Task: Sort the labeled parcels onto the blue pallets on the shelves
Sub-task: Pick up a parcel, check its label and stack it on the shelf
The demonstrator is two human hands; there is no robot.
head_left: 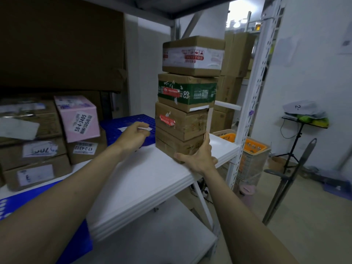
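At the left end of the shelf point(152, 174) lie parcels already put away: brown boxes point(36, 169) with white labels, and a pink box point(78, 118) tilted on top of them; just right of these, further back, a blue pallet point(116, 124) shows bare grid. The left hand point(133, 137) reaches out over that pallet with fingers curled, and seems to pinch a small white slip point(144, 129), though what it is cannot be told. Next comes the stack of parcels point(185, 111), four or so boxes high, standing near the shelf's front right corner, beside the pallet rather than on it; the right hand point(196, 159) cups its lowest box at the near corner, thumb on the front face, fingers wrapped round the right side, arm stretched forward. The step in hand looks like bringing this stack to its place; next it likely needs shifting left onto the pallet, slowly, since so tall a stack may topple.
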